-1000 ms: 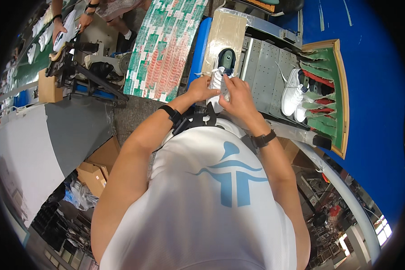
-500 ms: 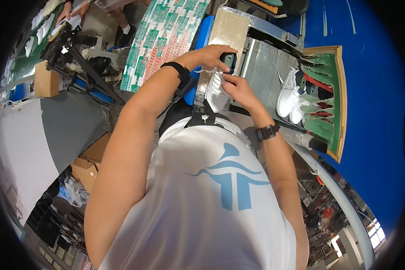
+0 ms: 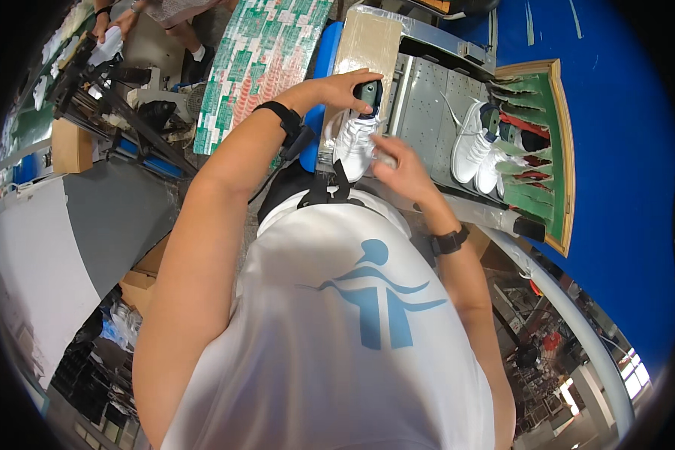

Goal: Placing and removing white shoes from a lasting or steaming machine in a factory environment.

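Note:
A white lace-up sneaker [image 3: 354, 154] lies on a tape-covered board in front of me, its toe toward my body. Inside its dark collar shows a grey-green shoe last [image 3: 368, 91]. My left hand [image 3: 346, 91] grips the sneaker at the collar, with the thumb beside the opening and the fingers around the far side. Beside the sneaker's right side is my right hand [image 3: 399, 166], slightly blurred, its fingers apart and nothing seen in them. The laces run across the sneaker's upper.
The taped board [image 3: 369, 37] adjoins a metal conveyor [image 3: 426, 105]. Two more white sneakers [image 3: 472, 146] stand on it, before a box opening with torn green flaps [image 3: 536, 191]. A green-and-white taped panel [image 3: 259, 67] lies left. At far left another person's hands [image 3: 112, 26] hold something white.
My right hand has come away from the laces, down and toward the sneaker's right side. The left hand stays on the collar. The whole view has shifted slightly.

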Tool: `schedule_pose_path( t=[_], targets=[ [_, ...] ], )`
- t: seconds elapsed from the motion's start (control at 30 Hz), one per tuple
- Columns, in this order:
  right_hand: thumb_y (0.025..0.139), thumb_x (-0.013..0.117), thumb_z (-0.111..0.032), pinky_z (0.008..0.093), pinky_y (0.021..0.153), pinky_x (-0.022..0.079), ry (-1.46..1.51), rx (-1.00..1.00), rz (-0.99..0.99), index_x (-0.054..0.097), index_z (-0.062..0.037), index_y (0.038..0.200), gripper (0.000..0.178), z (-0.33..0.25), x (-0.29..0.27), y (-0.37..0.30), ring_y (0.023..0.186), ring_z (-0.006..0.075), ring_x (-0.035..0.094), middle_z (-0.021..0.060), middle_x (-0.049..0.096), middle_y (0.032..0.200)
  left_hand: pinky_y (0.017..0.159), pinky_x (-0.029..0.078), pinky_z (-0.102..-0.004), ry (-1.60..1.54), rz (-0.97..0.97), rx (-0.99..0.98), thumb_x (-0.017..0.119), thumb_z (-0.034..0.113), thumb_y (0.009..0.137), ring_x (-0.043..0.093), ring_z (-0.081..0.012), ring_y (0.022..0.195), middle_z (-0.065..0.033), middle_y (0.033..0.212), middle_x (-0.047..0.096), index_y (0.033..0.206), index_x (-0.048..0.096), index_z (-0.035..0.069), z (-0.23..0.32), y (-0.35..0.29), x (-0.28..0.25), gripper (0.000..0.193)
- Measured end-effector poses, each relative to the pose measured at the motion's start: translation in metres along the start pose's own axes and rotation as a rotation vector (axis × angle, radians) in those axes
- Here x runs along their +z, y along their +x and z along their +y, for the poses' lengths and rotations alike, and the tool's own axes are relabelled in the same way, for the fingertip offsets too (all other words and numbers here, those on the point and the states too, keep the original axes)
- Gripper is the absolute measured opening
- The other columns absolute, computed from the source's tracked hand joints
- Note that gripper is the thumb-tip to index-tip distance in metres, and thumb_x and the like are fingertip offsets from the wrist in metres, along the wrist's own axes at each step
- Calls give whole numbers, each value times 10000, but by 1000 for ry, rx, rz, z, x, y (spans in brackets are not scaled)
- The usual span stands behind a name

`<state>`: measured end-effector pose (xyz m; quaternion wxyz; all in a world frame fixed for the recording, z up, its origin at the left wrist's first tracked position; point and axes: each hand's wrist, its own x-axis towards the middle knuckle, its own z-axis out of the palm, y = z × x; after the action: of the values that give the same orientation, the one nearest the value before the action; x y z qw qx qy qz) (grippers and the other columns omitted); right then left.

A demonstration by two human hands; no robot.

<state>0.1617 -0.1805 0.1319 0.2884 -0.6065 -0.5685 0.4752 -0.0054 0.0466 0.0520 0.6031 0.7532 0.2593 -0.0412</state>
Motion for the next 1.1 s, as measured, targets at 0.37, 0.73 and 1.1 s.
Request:
schedule_pose_path(
  t=[0.37, 0.73, 1.1],
  targets=[
    [837, 748, -239, 489, 944, 482, -620, -111, 94, 571, 118, 1442, 725, -11, 10, -33, 1001, 406, 609, 231, 613, 1051, 1243, 384, -416, 115, 252, 102, 918, 384, 808, 434, -390, 1528, -246, 1660, 417, 1577, 537, 154, 0, -1, 23, 888],
    [827, 740, -237, 499, 886, 498, -491, -98, 156, 607, 108, 1402, 684, 4, 4, -17, 963, 422, 632, 233, 636, 1050, 1212, 421, -400, 92, 278, 136, 916, 316, 820, 517, -353, 1454, -193, 1599, 493, 1559, 551, 129, -1, -4, 30, 846],
    [812, 740, -217, 470, 905, 494, -380, -19, 5, 575, 107, 1430, 717, -9, -7, -86, 974, 409, 635, 231, 637, 1034, 1235, 389, -404, 24, 297, 147, 918, 329, 800, 475, -371, 1500, -222, 1640, 454, 1561, 557, 139, -5, -5, 32, 864]
  ],
)
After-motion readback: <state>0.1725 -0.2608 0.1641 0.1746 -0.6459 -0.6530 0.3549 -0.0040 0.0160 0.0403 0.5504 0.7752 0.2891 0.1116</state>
